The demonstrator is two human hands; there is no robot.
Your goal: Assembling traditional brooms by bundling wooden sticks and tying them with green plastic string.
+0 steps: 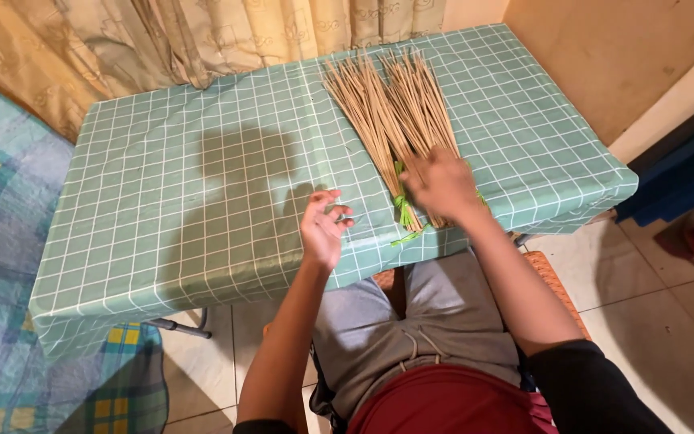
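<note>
Our right hand (442,186) lies flat, fingers spread, on the tied end of the sticks (391,112), gripping nothing, seemingly to keep them from sliding. The table (186,201), under a green checked cloth, carries the sticks at its right half, fanning away from us. Our left hand (321,229) hovers half-curled just left of the sticks; it may pinch something thin, but we cannot tell. A green tie (404,210) binds the near end.
</note>
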